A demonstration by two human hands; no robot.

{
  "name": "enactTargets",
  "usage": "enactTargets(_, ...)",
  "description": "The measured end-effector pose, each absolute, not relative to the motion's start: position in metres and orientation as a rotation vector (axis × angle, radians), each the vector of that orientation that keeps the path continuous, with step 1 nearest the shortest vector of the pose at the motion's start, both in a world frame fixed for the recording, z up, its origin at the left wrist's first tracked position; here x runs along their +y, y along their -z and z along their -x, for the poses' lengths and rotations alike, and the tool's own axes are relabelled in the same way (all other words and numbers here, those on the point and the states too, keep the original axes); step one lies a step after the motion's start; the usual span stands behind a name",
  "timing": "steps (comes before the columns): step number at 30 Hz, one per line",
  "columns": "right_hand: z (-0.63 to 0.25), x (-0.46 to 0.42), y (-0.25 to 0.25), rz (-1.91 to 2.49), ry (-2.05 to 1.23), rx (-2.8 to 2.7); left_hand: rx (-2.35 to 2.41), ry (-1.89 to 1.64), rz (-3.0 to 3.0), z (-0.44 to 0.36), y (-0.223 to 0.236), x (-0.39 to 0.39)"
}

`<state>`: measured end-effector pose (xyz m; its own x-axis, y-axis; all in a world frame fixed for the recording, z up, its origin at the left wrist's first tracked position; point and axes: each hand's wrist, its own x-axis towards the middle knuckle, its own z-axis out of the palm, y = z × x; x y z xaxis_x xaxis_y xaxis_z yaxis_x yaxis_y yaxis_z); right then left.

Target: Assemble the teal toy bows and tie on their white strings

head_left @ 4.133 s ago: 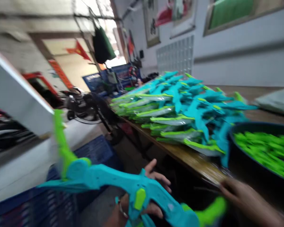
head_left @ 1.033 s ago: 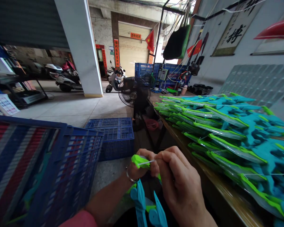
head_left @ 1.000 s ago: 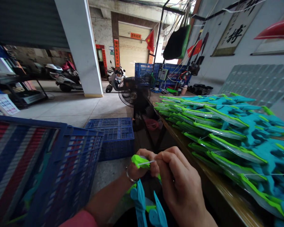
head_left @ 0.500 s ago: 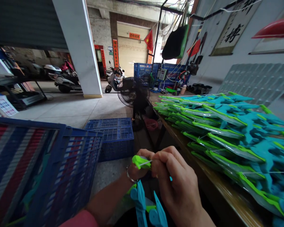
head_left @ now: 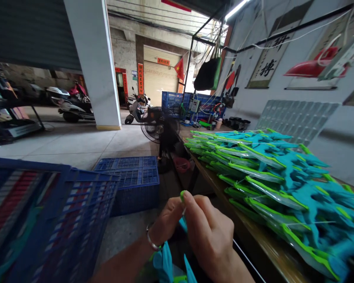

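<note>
My left hand (head_left: pixel 167 220), with a metal bracelet at its wrist, is closed on the lime-green tip (head_left: pixel 182 195) of what looks like a plastic toy bow. Pressed against it, my right hand (head_left: pixel 211 232) is closed too, its thumb over the green end. A short piece of white string shows between the hands. Below them, the teal body (head_left: pixel 164 261) of the toy bow hangs near my lap, partly hidden by my forearms. To the right lies a large stack of similar teal and lime-green toy bows (head_left: pixel 262 169) with white strings.
The stack lies on a wooden table (head_left: pixel 250 228). Blue plastic crates (head_left: pixel 138 177) stand ahead on the floor, and a tilted blue crate (head_left: pixel 91 184) is at my left. A black fan (head_left: pixel 156 124) stands beyond, near a pillar (head_left: pixel 94 67). A red basin (head_left: pixel 181 165) sits under the table.
The view has tilted upward and turned slightly right. The lime-green tip, earlier lying sideways with string pulled across it, now points up between my hands, mostly covered by my fingers.
</note>
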<state>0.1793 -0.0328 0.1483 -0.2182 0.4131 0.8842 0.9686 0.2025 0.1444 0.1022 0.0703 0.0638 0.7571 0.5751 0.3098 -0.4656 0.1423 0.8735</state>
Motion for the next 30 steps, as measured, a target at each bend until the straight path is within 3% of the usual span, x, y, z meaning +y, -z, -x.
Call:
enactTargets(10,-0.180,-0.045,-0.161,1.272,0.737,-1.599,-0.116,-0.891,-1.381,-0.083,-0.124,0.064)
enactTargets(18,-0.179,-0.081,-0.180,1.290,0.679,-1.304,-0.189,-0.848,-1.382,-0.096,-0.114,0.068)
enactTargets(30,-0.205,-0.066,-0.163,1.267,0.467,-1.201,-0.141,-0.815,-1.320,-0.107,-0.132,0.058)
